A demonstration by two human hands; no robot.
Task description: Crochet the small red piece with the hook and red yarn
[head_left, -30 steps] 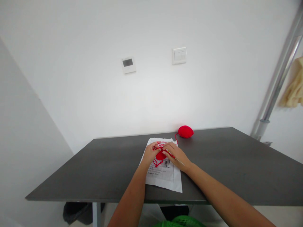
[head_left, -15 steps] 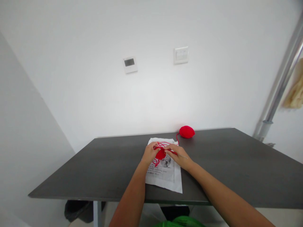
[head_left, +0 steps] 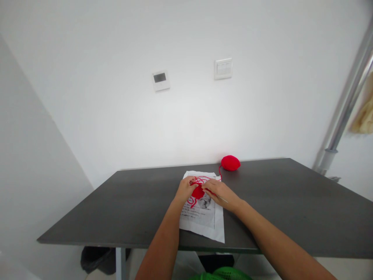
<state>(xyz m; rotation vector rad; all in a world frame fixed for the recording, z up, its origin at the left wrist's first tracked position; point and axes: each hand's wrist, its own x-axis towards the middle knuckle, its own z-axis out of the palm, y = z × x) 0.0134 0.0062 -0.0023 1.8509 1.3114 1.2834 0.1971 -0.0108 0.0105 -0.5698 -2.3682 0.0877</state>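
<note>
Between my hands is a small red crochet piece [head_left: 197,191], with loose red yarn strands above it and a curled tail below. My left hand [head_left: 185,189] pinches the piece at its upper left edge. In my right hand [head_left: 220,192] is a thin crochet hook [head_left: 222,199], its metallic end sticking out past the palm toward the lower right. The hook's working tip is hidden at the red piece. Underneath lies a printed paper sheet [head_left: 204,227] with text and a grey picture. A strand runs back to the red yarn ball [head_left: 230,163].
The dark grey table [head_left: 140,210] stands against a white wall. A thermostat panel [head_left: 161,81] and a light switch [head_left: 223,69] are on the wall. Below the table's left side is a black bin [head_left: 99,259]. A metal pipe [head_left: 346,105] rises at right.
The hook in my right hand has turned, its rear end now pointing more steeply down and closer to the palm. My left hand keeps its pinch on the crochet piece.
</note>
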